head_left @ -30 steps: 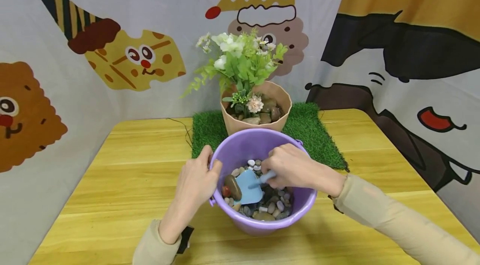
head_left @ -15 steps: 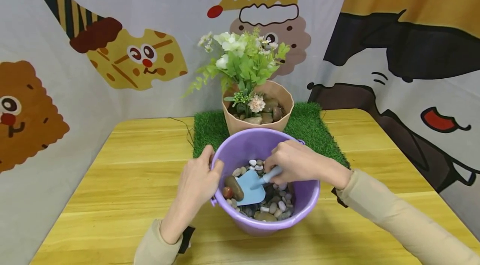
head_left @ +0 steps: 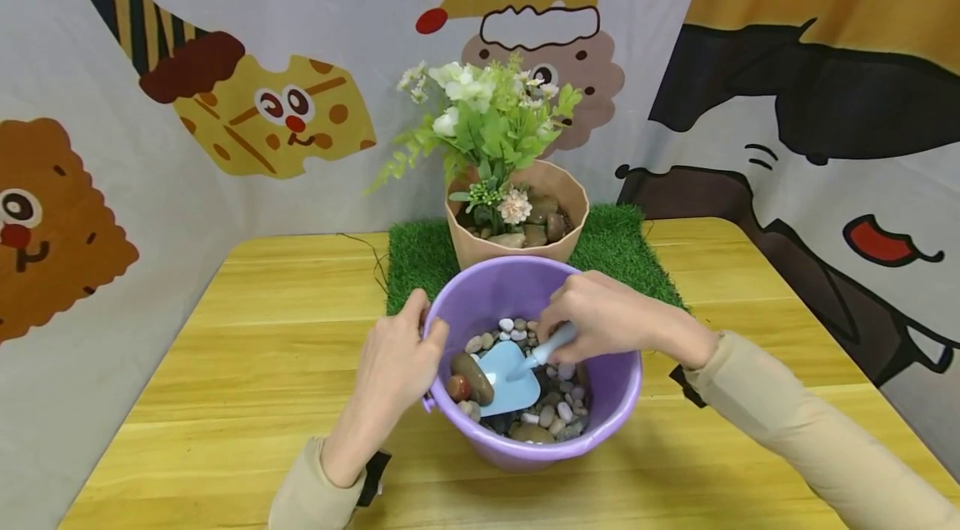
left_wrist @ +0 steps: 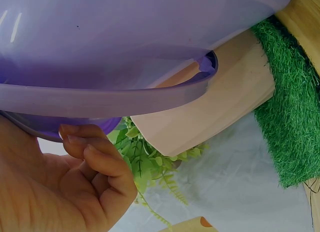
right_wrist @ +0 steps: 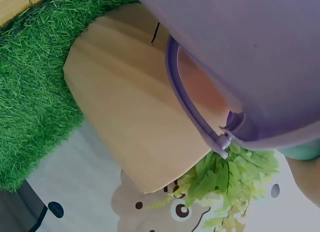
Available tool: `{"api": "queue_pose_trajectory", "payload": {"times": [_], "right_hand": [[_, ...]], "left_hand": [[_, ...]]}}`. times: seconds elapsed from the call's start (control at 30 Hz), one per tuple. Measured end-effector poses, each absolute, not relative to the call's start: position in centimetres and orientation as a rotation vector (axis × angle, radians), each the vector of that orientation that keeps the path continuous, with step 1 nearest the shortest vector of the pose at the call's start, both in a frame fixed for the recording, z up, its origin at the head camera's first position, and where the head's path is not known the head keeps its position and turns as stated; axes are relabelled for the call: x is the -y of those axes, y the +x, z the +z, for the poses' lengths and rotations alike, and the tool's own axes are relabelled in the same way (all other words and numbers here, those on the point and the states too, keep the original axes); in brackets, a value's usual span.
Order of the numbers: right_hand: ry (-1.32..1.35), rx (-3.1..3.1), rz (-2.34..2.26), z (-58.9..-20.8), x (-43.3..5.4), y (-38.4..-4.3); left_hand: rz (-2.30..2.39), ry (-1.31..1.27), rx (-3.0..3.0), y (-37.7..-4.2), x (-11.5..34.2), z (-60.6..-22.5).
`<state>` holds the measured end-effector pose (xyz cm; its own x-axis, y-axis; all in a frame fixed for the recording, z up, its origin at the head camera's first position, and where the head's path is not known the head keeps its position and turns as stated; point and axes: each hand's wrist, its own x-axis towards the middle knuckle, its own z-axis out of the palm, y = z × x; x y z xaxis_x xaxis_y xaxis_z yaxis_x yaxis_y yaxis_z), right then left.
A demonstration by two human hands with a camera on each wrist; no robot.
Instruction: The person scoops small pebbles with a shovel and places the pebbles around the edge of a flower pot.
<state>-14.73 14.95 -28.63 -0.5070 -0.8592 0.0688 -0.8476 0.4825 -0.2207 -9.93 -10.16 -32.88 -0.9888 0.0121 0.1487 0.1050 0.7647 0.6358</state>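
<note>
A purple bucket [head_left: 517, 457] with pebbles [head_left: 551, 413] in its bottom stands at the middle of the table. My left hand [head_left: 399, 363] grips its left rim; in the left wrist view curled fingers [left_wrist: 107, 164] show by the rim. Inside the bucket, my right hand [head_left: 603, 315] holds the handle of a light-blue toy shovel [head_left: 516, 384]. The blade lies low among the stones, its left edge by a large brown stone [head_left: 472, 378] and a small red stone [head_left: 457, 387]. The bucket hides most of my right hand in the right wrist view.
Just behind the bucket, a peach flowerpot [head_left: 517, 251] with stones and white-flowered greenery [head_left: 487, 126] stands on an artificial grass mat [head_left: 420, 255]. A cartoon-printed cloth [head_left: 300, 205] hangs behind the wooden table [head_left: 247, 380]. The bucket's handle [left_wrist: 165, 99] hangs outside.
My right hand has moved a little right and upward with the shovel, and the blade has slid slightly right. The red stone shows more fully. My left hand stays on the rim.
</note>
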Motion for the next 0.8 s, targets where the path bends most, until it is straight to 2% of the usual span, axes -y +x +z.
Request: {"api": "queue_pose_trajectory", "payload": {"times": [0.8], "right_hand": [[-1.499,-2.676,-0.478,-27.4,-16.9,-14.6]], "left_hand": [[-1.031,-0.056,2.844,-9.9,10.1,-32.8]]}}
